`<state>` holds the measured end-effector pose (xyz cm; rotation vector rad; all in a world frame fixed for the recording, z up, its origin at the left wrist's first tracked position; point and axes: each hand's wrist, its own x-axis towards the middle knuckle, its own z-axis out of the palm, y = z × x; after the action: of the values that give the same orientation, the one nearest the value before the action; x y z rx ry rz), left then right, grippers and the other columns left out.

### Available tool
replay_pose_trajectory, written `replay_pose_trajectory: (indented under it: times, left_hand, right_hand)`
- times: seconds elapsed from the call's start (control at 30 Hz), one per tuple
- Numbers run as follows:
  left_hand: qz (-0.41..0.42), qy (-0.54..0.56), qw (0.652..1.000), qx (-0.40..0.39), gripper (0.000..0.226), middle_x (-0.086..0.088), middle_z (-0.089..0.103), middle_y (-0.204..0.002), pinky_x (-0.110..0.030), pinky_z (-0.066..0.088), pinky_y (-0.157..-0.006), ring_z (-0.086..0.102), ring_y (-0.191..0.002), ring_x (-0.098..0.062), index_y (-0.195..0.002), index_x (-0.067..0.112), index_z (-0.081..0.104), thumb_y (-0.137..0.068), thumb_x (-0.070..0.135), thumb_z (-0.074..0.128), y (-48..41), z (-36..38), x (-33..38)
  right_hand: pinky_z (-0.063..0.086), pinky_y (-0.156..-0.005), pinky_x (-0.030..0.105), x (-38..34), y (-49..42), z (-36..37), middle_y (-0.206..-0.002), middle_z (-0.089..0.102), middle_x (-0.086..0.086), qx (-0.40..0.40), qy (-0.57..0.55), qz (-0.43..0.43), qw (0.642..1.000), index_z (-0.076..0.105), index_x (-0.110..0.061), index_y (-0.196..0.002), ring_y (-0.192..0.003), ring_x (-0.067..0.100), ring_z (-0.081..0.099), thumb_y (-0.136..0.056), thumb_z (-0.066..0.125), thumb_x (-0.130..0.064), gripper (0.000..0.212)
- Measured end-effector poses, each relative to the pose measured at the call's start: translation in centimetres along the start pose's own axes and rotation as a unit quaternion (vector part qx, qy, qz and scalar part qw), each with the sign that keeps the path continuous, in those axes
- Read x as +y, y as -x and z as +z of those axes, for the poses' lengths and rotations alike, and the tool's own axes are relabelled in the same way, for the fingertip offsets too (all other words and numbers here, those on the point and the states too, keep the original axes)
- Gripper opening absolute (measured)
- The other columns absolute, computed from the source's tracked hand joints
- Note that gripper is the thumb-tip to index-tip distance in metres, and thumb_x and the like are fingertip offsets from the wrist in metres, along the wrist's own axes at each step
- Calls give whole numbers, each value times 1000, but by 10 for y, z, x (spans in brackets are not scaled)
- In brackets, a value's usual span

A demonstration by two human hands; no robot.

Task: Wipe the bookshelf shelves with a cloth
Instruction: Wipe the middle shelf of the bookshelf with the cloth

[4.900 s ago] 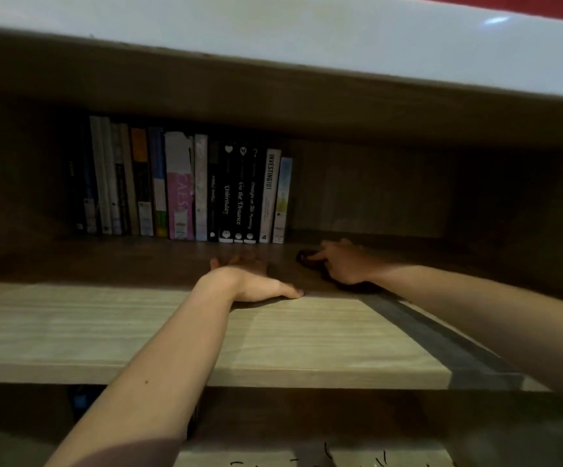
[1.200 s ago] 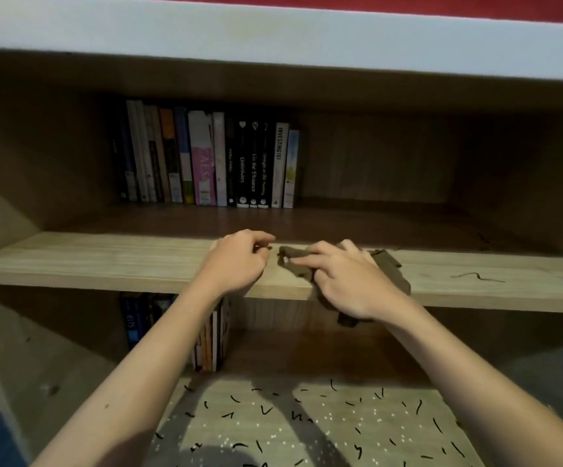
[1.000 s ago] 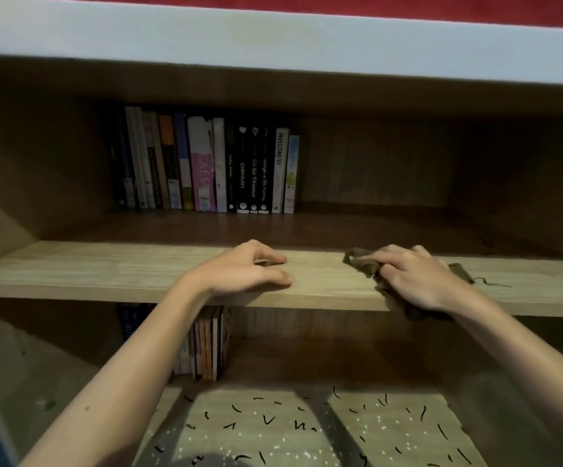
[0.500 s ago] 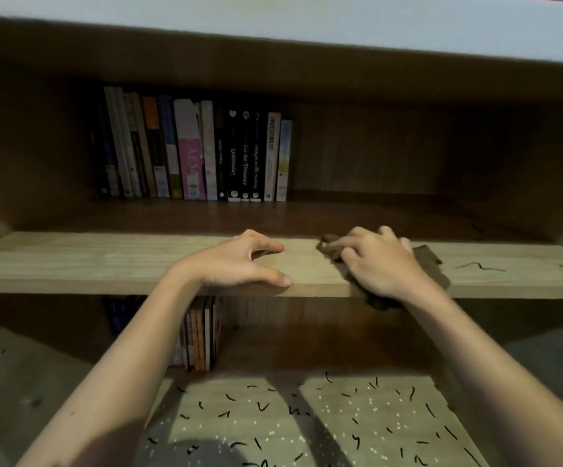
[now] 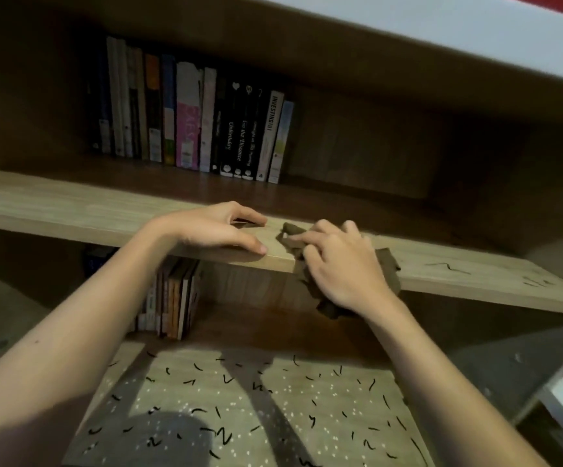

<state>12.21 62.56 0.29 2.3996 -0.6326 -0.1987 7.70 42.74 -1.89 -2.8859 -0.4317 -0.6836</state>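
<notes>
Shelf (image 5: 71, 210): light wood board, runs across the view, tilted down to the right in frame.
Cloth (image 5: 389, 264): dark brown, bunched on the shelf's front edge right of centre; one corner points left, a fold hangs below the edge.
Right hand (image 5: 337, 264): on top of the cloth, knuckles raised.
Right grip: fingers bent over the cloth, holding it down on the shelf; forefinger reaches toward the cloth's left corner.
Left hand (image 5: 219, 230): rests on the shelf just left of the cloth, not touching it.
Left grip: holds nothing; fingers loosely arched on the board, thumb along the front edge.
Books (image 5: 189, 112): upright row at the back of the shelf, left of centre.
Marks (image 5: 441, 266): thin black squiggles on the shelf, right of the cloth.
Lower shelf (image 5: 273, 392): strewn with short black marks and pale specks.
Lower books (image 5: 172, 298): short upright row under the left wrist.
</notes>
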Motion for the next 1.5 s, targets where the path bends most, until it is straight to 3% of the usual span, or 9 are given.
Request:
replay_pose_trajectory:
  times: [0.17, 0.27, 0.37, 0.53, 0.7, 0.93, 1.2, 1.33, 1.5]
  left_hand:
    - [6, -34, 994, 100, 42, 6, 44, -135, -26, 30, -94, 40, -119, -9, -126, 28, 54, -87, 41, 61, -6, 12, 4]
    - [39, -37, 984, 172, 34, 2, 54, -124, -27, 38, -97, 49, -108, -9, -118, 22, 61, -87, 36, 61, -25, 32, 28]
    - [64, -98, 980, 162, 32, 1, 49, -129, -39, 34, -104, 47, -120, -18, -121, 27, 58, -91, 38, 53, -54, 56, 61]
    - [64, -146, 976, 151, 35, 1, 42, -140, -48, 17, -110, 40, -128, -21, -129, 28, 51, -95, 32, 45, -83, 69, 79]
    - [-3, -145, 983, 115, 49, -2, 33, -150, -53, 0, -113, 28, -138, -22, -137, 28, 44, -92, 48, 43, -98, 71, 72]
    - [0, -145, 984, 108, 51, 1, 39, -147, -54, -3, -112, 31, -137, -20, -135, 25, 46, -91, 51, 44, -101, 72, 71]
    - [-6, -148, 984, 103, 51, 2, 39, -147, -53, -4, -113, 30, -137, -19, -136, 25, 46, -91, 51, 44, -99, 71, 73]
    - [2, -148, 984, 100, 52, 1, 38, -147, -54, -5, -112, 29, -138, -19, -136, 25, 45, -92, 51, 43, -98, 71, 72]
    - [3, -156, 983, 99, 51, 2, 39, -147, -55, -5, -112, 30, -137, -19, -136, 26, 45, -92, 52, 41, -99, 71, 71]
  right_hand:
    - [34, -89, 37, 67, 11, -20, -115, 51, -7, -9, 15, 157, 988, 58, -30, -122, -100, 17, 38, -98, 31, -28, 36]
    - [33, -89, 33, 54, 13, -15, -118, 51, -7, 9, 56, 136, 989, 56, -30, -123, -98, 15, 36, -97, 30, -31, 37]
    - [31, -89, 30, 38, 29, -13, -118, 48, -13, 23, 27, 51, 998, 52, -35, -126, -103, 11, 35, -98, 28, -31, 37]
    - [32, -92, 36, 103, 25, -33, -121, 50, -5, -15, 23, 206, 978, 56, -30, -124, -104, 16, 37, -98, 32, -29, 36]
    - [31, -94, 32, 79, 34, -28, -118, 45, -13, -34, 10, 84, 996, 50, -36, -129, -101, 8, 32, -98, 32, -28, 37]
    - [41, -97, 49, 149, -35, -34, -106, 57, 2, -154, 25, 215, 964, 59, -22, -120, -101, 26, 53, -97, 33, -19, 35]
    - [36, -102, 51, 135, -37, -23, -130, 49, 0, -148, -31, 106, 983, 56, -31, -126, -119, 25, 44, -97, 33, -15, 40]
    - [46, -91, 41, 148, -51, -28, -112, 61, 3, -156, -16, 168, 973, 57, -23, -127, -98, 21, 56, -97, 33, -12, 39]
    - [38, -96, 44, 123, -21, -28, -115, 45, -7, -149, -18, 58, 987, 55, -29, -128, -108, 19, 44, -97, 34, -12, 41]
